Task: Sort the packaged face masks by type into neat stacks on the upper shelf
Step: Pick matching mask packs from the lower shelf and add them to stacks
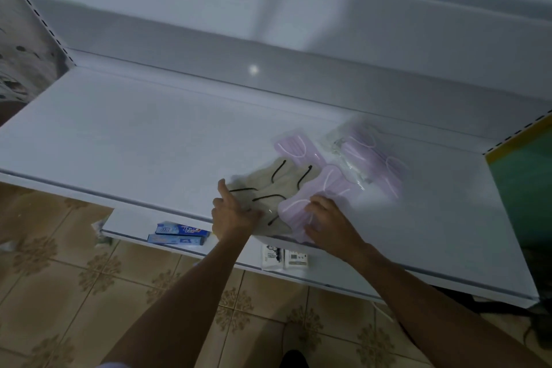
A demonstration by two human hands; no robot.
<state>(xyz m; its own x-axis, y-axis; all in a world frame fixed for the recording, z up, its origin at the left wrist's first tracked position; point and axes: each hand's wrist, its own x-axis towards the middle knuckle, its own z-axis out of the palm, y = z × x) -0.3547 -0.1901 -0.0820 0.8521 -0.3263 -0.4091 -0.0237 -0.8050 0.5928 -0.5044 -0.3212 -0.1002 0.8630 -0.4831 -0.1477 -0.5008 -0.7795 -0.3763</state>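
Both forearms extend over the patterned floor tiles (pixel 89 278) to the white upper shelf (pixel 134 143). Left hand (pixel 234 212) pinches the beige masks with black ear loops (pixel 265 185) at the front edge. Right hand (pixel 331 222) presses spread fingers on a lilac packaged mask (pixel 294 210); more lilac masks (pixel 370 158) lie just behind.

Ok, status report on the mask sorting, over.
Left hand on beige masks, right hand on lilac mask. More lilac packs scattered on upper shelf. No stacks yet; nothing blocking.
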